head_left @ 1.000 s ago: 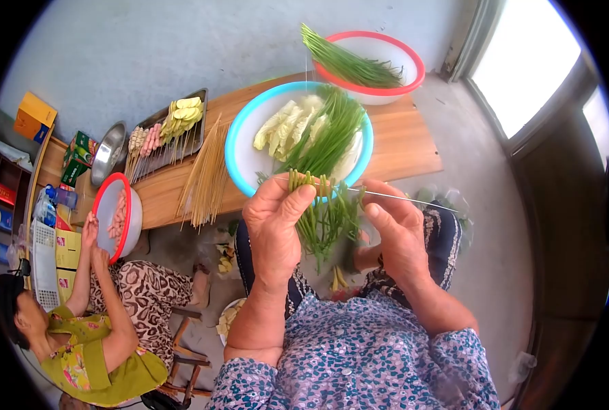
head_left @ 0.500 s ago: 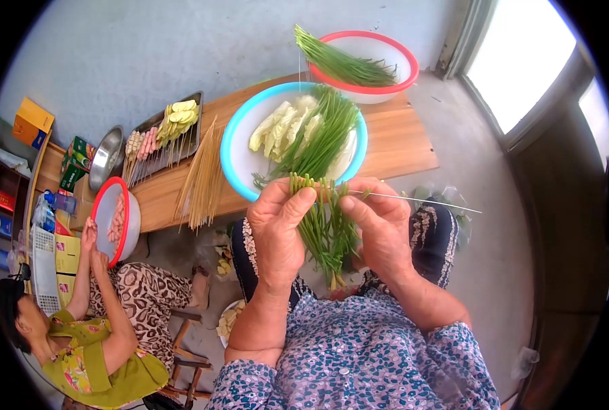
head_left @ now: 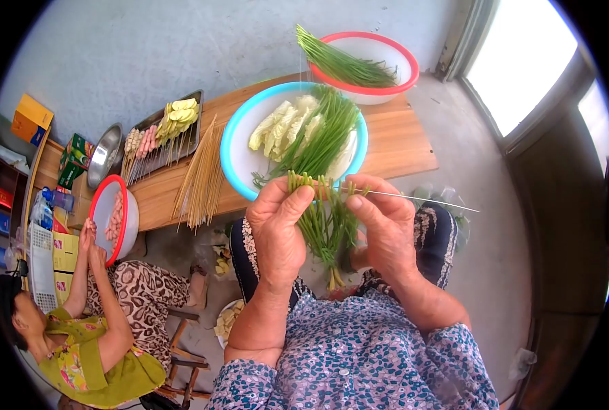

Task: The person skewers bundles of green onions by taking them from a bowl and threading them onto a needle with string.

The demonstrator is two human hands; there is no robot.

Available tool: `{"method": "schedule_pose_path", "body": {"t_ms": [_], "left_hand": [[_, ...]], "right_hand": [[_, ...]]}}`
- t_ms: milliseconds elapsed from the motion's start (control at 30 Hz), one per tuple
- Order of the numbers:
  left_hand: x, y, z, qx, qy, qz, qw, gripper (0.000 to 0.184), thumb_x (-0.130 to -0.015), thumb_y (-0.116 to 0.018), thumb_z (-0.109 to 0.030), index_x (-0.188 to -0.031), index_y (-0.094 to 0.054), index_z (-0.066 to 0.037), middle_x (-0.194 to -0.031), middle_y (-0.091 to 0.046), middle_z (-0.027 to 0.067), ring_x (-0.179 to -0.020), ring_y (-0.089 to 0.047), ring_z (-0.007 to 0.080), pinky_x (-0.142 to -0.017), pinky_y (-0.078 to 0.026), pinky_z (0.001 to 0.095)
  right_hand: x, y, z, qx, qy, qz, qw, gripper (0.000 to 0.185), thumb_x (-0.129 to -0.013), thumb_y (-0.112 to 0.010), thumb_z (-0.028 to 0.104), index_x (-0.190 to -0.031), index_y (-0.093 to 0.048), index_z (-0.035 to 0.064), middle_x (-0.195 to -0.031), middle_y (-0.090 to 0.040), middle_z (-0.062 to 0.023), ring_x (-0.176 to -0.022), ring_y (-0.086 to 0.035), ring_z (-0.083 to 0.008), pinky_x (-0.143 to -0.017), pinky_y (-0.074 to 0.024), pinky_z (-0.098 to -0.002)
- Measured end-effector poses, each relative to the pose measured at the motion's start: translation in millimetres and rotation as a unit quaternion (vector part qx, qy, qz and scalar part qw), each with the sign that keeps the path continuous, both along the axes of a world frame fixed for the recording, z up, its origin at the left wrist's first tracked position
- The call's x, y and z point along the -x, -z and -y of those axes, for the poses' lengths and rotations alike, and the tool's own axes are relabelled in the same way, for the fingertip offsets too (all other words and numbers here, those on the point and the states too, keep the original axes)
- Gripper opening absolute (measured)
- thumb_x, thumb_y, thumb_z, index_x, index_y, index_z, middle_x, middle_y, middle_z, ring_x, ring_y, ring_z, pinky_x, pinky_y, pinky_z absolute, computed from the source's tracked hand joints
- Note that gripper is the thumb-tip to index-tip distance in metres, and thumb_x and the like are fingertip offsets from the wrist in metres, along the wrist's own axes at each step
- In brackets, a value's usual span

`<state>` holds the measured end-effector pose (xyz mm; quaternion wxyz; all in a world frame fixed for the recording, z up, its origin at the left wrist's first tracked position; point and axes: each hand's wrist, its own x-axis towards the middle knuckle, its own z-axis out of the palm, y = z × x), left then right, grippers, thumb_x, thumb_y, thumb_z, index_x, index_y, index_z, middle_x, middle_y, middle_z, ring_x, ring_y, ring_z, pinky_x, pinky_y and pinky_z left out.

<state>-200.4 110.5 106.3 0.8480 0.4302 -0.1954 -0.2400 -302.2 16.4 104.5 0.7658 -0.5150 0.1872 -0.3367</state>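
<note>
In front of my lap, my left hand (head_left: 277, 222) pinches a row of folded green chives (head_left: 323, 222) between thumb and fingers. A thin skewer (head_left: 424, 200) runs through the top of the row and sticks out to the right. My right hand (head_left: 385, 222) is closed on the skewer at the right end of the row, thumb against the fingers, with a bit of green beside the fingertips. The loose chive ends hang down between both hands. Just beyond them stands a blue-rimmed basin (head_left: 239, 179) holding cabbage leaves (head_left: 280, 130) and long chives (head_left: 325, 133).
A red-rimmed basin (head_left: 412, 65) with more chives stands at the table's (head_left: 403, 140) far end. Bare skewers (head_left: 202, 174) and a metal tray (head_left: 196, 140) of filled skewers lie to the left. A co-worker (head_left: 106, 342) sits at left by another red-rimmed basin (head_left: 132, 222).
My right hand has shifted slightly right along the skewer, away from my left hand. The skewer's tip sits slightly further left, and the hanging chives have gathered together.
</note>
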Motion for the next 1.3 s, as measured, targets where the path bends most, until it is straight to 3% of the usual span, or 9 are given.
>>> {"method": "schedule_pose_path", "body": {"t_ms": [233, 300, 400, 500, 600, 700, 933, 1100, 1300], "left_hand": [[-8.9, 2.7, 0.4, -0.002, -0.019, 0.009, 1.0, 0.014, -0.085, -0.062, -0.009, -0.093, -0.065, 0.003, -0.086, -0.066, 0.0063, -0.079, -0.059, 0.0112, -0.076, -0.046, 0.0236], [-12.0, 3.2, 0.4, -0.002, -0.028, 0.015, 0.999, 0.014, -0.085, -0.062, -0.009, -0.093, -0.065, 0.003, -0.085, -0.066, 0.0063, -0.079, -0.059, 0.0112, -0.076, -0.046, 0.0236], [-14.1, 0.0, -0.3, 0.001, -0.017, 0.008, 1.0, 0.014, -0.084, -0.063, -0.008, -0.092, -0.065, 0.003, -0.085, -0.066, 0.006, -0.078, -0.059, 0.0109, -0.076, -0.046, 0.0235], [-18.0, -5.2, 1.7, -0.004, -0.004, 0.014, 1.0, 0.012, -0.084, -0.063, -0.007, -0.091, -0.065, 0.003, -0.085, -0.066, 0.0058, -0.077, -0.059, 0.0105, -0.075, -0.045, 0.023], [-21.4, -3.3, 3.1, -0.011, 0.013, 0.016, 1.0, 0.011, -0.084, -0.063, -0.006, -0.091, -0.065, 0.003, -0.084, -0.066, 0.0054, -0.076, -0.058, 0.0101, -0.075, -0.046, 0.0233], [-27.6, -0.5, 5.8, -0.028, 0.031, 0.034, 0.999, 0.012, -0.085, -0.062, -0.007, -0.091, -0.064, 0.003, -0.084, -0.066, 0.0049, -0.075, -0.058, 0.0097, -0.074, -0.046, 0.0234], [-41.1, 1.5, 13.6, -0.057, 0.109, 0.073, 0.99, 0.012, -0.084, -0.062, -0.008, -0.091, -0.064, 0.002, -0.085, -0.066, 0.0073, -0.077, -0.06, 0.0135, -0.074, -0.048, 0.026], [-52.3, 6.8, 20.4, -0.053, 0.157, 0.128, 0.978, 0.015, -0.083, -0.065, -0.007, -0.095, -0.064, 0.002, -0.085, -0.067, 0.0052, -0.077, -0.06, 0.0101, -0.075, -0.048, 0.0239], [-52.3, 26.2, 31.4, -0.088, 0.185, 0.101, 0.974, 0.019, -0.081, -0.067, -0.006, -0.099, -0.064, 0.001, -0.088, -0.066, 0.0038, -0.08, -0.059, 0.0086, -0.076, -0.047, 0.0226]], "right_hand": [[31.4, 2.5, 11.6, 0.279, 0.064, -0.178, 0.941, 0.024, -0.082, -0.065, 0.008, -0.104, -0.061, -0.0032, -0.097, -0.063, -0.0131, -0.079, -0.06, -0.0178, -0.071, -0.0479, -0.0289], [52.1, 10.5, 17.7, 0.516, 0.131, -0.143, 0.834, 0.022, -0.078, -0.065, 0.003, -0.099, -0.062, -0.0006, -0.09, -0.061, -0.015, -0.075, -0.06, -0.0255, -0.068, -0.0481, -0.031], [63.7, -12.9, 25.8, 0.584, 0.207, -0.057, 0.783, 0.019, -0.076, -0.064, 0.001, -0.096, -0.063, -0.0007, -0.086, -0.061, -0.0142, -0.077, -0.06, -0.0269, -0.069, -0.0481, -0.0331], [66.6, -31.1, 42.4, 0.695, 0.242, -0.188, 0.651, 0.018, -0.076, -0.062, 0.0, -0.094, -0.063, -0.0004, -0.084, -0.061, -0.0143, -0.078, -0.059, -0.0294, -0.07, -0.0478, -0.036], [79.2, -22.9, 58.9, 0.49, -0.007, -0.277, 0.827, 0.019, -0.079, -0.061, 0.003, -0.098, -0.062, 0.0001, -0.08, -0.062, -0.0164, -0.072, -0.06, -0.0324, -0.067, -0.0481, -0.036], [84.8, -40.9, 61.2, 0.404, -0.155, -0.327, 0.84, 0.016, -0.081, -0.059, 0.004, -0.097, -0.063, -0.0004, -0.077, -0.063, -0.0162, -0.067, -0.06, -0.033, -0.064, -0.0485, -0.0348], [94.6, -47.5, 64.3, 0.438, -0.194, -0.257, 0.839, 0.013, -0.085, -0.057, 0.007, -0.093, -0.064, 0.0006, -0.073, -0.062, -0.0137, -0.062, -0.06, -0.0267, -0.061, -0.0482, -0.0326], [108.0, -54.4, 60.5, 0.203, -0.181, -0.261, 0.926, 0.014, -0.087, -0.058, 0.01, -0.09, -0.066, 0.0002, -0.068, -0.061, -0.0032, -0.056, -0.053, -0.0108, -0.052, -0.0419, -0.0233], [117.2, -64.3, 57.3, 0.163, -0.151, -0.22, 0.95, 0.019, -0.087, -0.06, 0.016, -0.091, -0.067, -0.0014, -0.057, -0.05, 0.0021, -0.049, -0.042, -0.0038, -0.044, -0.0289, -0.0198]]}}
